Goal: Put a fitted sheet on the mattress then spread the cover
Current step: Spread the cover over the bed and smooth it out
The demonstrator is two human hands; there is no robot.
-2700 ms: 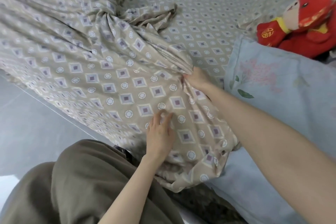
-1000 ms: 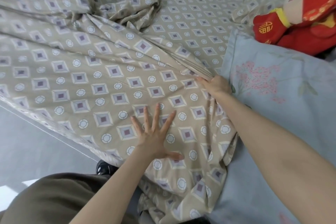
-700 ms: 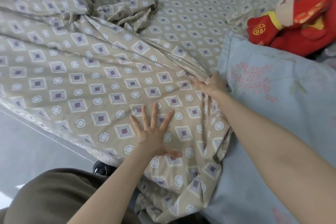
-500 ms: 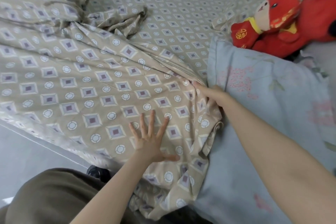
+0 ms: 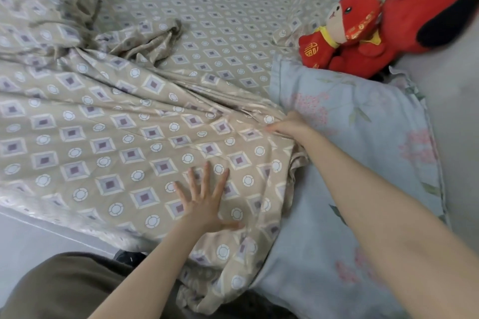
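A beige cover (image 5: 108,137) with a diamond-and-circle print lies across the near half of the bed, bunched at the far left. A fitted sheet (image 5: 220,18) of the same print covers the mattress beyond it. My left hand (image 5: 207,199) lies flat on the cover near its lower corner, fingers spread. My right hand (image 5: 290,125) grips a gathered fold of the cover's edge beside the pillow. Creases fan out from that hand toward the far left.
A light blue floral pillow (image 5: 363,137) lies at the right, next to my right arm. Two red plush toys (image 5: 375,26) sit behind it at the far right. Grey floor (image 5: 31,235) shows at the lower left, by my olive-trousered leg (image 5: 64,290).
My left hand has gone from gripping the cover's lower part to lying flat with spread fingers. My right hand has pulled the cover's edge rightward to the pillow. The cover lies flatter.
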